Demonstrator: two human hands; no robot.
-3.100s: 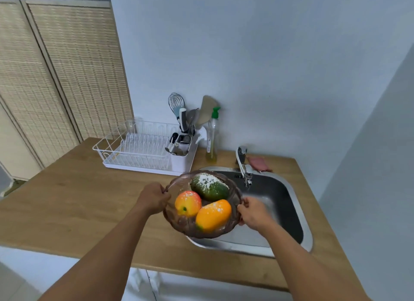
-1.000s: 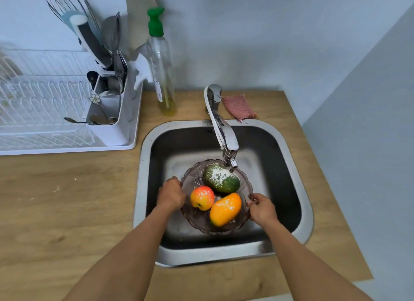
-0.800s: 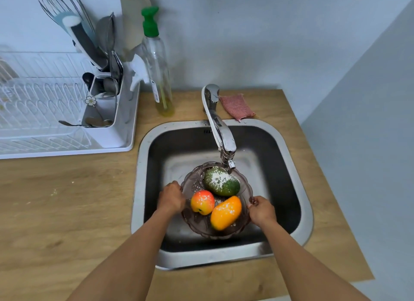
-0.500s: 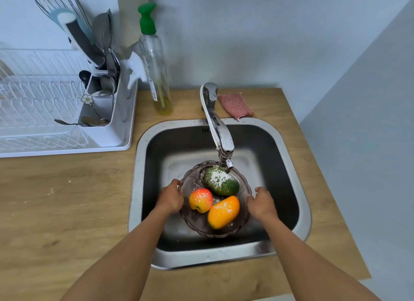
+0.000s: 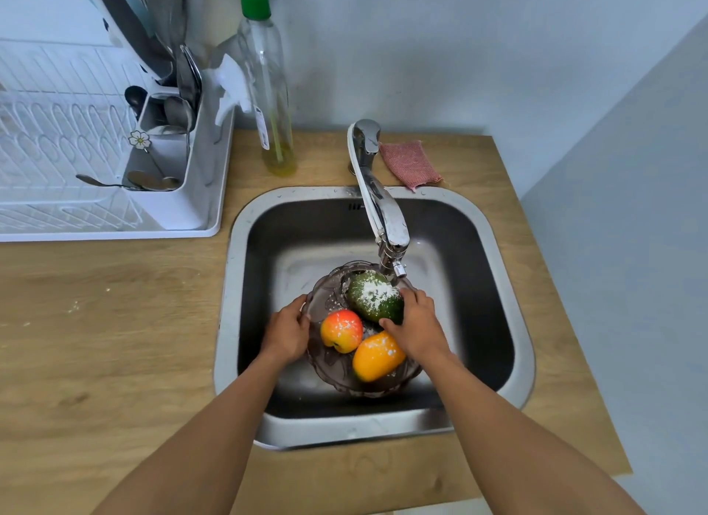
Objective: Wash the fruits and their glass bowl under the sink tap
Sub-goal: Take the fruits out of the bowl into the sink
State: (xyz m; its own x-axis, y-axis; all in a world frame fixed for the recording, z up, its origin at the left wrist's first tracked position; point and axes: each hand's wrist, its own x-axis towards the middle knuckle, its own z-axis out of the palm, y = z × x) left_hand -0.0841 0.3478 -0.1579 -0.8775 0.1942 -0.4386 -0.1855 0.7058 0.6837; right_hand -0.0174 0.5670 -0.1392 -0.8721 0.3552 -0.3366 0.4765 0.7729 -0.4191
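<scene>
A brownish glass bowl (image 5: 333,365) sits low in the steel sink (image 5: 513,323), just under the tap (image 5: 379,204) spout. In it lie a green fruit (image 5: 373,296) dusted with white powder, a red-yellow apple (image 5: 341,330) and an orange fruit (image 5: 375,356). My left hand (image 5: 287,332) grips the bowl's left rim. My right hand (image 5: 415,325) is over the bowl, with thumb and fingers around the right end of the green fruit. No water stream is visible from the tap.
A white dish rack (image 5: 57,162) with a cutlery holder (image 5: 168,146) stands on the wooden counter (image 5: 107,323) at the left. A soap bottle (image 5: 270,93) with a green cap and a pink sponge (image 5: 408,164) sit behind the sink. Walls close off the back and right.
My right hand has left the bowl's right rim and moved onto the green fruit. The bowl came from above the counter down into the sink; my left hand still holds the rim.
</scene>
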